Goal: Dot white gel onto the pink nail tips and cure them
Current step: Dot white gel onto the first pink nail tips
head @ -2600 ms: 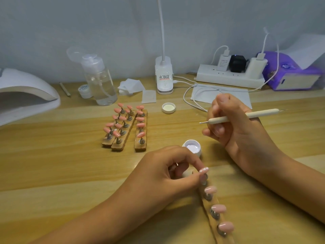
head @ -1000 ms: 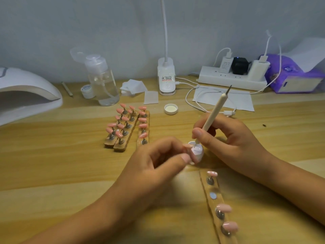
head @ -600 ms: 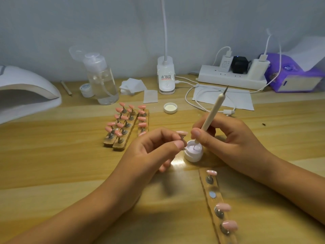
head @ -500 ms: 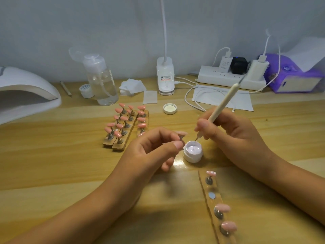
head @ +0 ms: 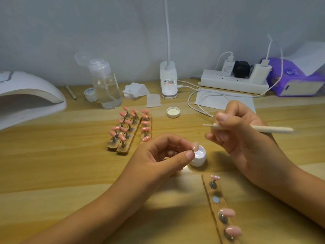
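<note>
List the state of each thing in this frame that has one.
gel pot, open, white gel inside.
pot lid, off, lying inside up.
nail tip, pinched by the left hand, off the strip.
dotting tool, gripped by the right hand, roughly level.
near strip, one seat bare, three filled.
pump bottle, cap flipped open.
power strip, three plugs in.
</note>
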`<state>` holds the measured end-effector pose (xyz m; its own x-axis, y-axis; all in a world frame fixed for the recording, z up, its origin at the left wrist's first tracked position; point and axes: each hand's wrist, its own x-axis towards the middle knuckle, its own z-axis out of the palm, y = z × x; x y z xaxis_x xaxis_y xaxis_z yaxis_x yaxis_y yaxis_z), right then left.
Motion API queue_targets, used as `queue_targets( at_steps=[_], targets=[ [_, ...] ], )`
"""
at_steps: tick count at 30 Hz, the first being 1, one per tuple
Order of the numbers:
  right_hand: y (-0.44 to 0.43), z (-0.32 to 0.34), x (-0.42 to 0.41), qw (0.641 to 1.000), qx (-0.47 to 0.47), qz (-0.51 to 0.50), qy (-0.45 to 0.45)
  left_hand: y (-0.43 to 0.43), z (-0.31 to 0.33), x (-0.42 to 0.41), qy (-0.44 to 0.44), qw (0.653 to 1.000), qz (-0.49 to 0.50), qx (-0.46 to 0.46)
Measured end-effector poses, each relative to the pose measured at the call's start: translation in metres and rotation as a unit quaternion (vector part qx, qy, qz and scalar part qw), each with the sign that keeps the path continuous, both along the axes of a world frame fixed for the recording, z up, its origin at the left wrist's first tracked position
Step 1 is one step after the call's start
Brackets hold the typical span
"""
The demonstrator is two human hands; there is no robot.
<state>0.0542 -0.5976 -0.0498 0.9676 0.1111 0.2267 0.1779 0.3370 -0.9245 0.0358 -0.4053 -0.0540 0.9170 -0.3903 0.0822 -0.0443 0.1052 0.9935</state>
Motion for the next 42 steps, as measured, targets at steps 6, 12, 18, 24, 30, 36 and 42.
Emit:
queue_targets(
  at_steps=[6,12,18,24,30,36,42],
  targets=[
    [0.0063,0.0047,-0.0052,1.000,0.009,0.028,0.006,-0.0015,0.0009,-0.0009,0.006,1.000,-0.010,-0.004],
    [0.0067,0.0054,-0.0086,0.999,-0.012,0.051,0.012,-0.0009,0.0016,-0.0011,0.013,1.000,-0.017,-0.018],
    [0.0075,0.0058,-0.0090,0.998,-0.014,0.060,0.007,-0.0020,0.0018,-0.0010,0.007,1.000,-0.018,-0.017],
    [0.0079,0.0043,-0.0079,0.997,0.000,0.075,0.000,-0.0017,0.0017,-0.0021,0.006,1.000,-0.019,-0.022],
    [0.0074,0.0035,-0.0077,0.997,-0.011,0.072,-0.004,-0.0016,0.0010,-0.0016,0.007,1.000,-0.019,-0.013],
    [0.0074,0.0048,-0.0085,0.997,-0.016,0.071,0.004,-0.0010,0.0009,-0.0015,0.003,1.000,-0.022,-0.009],
    [0.0075,0.0039,-0.0080,0.998,-0.011,0.065,0.010,-0.0014,0.0009,-0.0018,0.003,1.000,-0.022,-0.009]
  ],
)
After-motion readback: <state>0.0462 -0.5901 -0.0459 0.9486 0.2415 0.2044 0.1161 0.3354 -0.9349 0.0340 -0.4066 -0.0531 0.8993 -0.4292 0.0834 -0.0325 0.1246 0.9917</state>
